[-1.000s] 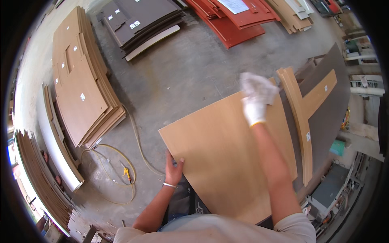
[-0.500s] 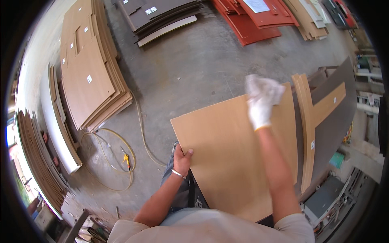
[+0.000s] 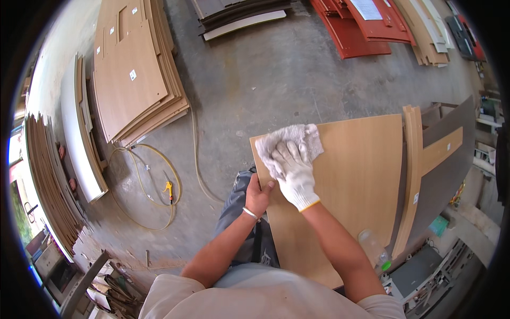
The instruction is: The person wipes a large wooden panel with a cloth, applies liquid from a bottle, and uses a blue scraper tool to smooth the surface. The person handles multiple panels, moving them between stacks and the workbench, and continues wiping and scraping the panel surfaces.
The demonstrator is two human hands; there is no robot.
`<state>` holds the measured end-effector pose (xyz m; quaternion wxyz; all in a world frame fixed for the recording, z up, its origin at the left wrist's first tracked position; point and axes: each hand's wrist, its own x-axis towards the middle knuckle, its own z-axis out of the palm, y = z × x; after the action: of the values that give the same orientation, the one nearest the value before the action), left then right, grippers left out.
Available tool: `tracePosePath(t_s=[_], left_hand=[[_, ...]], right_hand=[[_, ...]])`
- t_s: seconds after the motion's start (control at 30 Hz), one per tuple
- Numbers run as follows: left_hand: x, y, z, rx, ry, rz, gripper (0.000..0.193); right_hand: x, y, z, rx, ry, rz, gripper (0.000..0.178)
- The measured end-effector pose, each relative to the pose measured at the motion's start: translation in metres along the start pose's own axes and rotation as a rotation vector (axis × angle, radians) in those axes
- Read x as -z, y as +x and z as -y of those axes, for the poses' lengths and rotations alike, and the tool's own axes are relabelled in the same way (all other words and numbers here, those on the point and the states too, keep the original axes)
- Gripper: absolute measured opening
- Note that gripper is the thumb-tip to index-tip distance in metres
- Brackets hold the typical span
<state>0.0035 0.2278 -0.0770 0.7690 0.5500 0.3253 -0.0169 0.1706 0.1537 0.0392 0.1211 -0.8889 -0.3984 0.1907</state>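
Note:
In front of me lies a light wood-grain panel [image 3: 350,175]. My bare left hand [image 3: 258,196] grips its left edge, thumb on top and fingers underneath. On my right hand [image 3: 296,178] is a white knitted glove with an orange-yellow cuff. That hand presses a pale greyish cloth [image 3: 311,137] flat onto the panel's far left corner, fingers spread over it. A clear plastic bottle with a green cap [image 3: 373,247] lies on the panel near my right forearm.
Wood-coloured strips [image 3: 411,175] and a dark grey panel [image 3: 449,159] lie to the right. Stacked brown boards [image 3: 133,80] stand at far left, red boards [image 3: 366,26] at far right. A yellow air blow gun [image 3: 168,190] and its coiled hose [image 3: 154,228] rest on the concrete floor [image 3: 255,69].
My gloved right hand has swept the cloth leftward across the panel to its far left corner. The view has shifted, and the bottle has come into sight. My left hand keeps its grip.

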Motion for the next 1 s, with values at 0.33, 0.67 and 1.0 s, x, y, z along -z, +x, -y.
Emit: tracePosePath(t_s=[0.33, 0.67, 1.0], left_hand=[[0.0, 0.007, -0.023, 0.037, -0.223, 0.027, 0.048], [-0.005, -0.006, -0.04, 0.042, -0.206, 0.061, 0.046], [0.027, 0.002, -0.069, 0.47, -1.577, 0.662, 0.09]], right_hand=[[-0.008, 0.032, 0.004, 0.464, 0.103, -0.146, 0.04], [-0.022, 0.036, 0.021, 0.041, 0.099, -0.218, 0.053], [-0.019, 0.012, 0.023, 0.199, 0.065, -0.206, 0.045]])
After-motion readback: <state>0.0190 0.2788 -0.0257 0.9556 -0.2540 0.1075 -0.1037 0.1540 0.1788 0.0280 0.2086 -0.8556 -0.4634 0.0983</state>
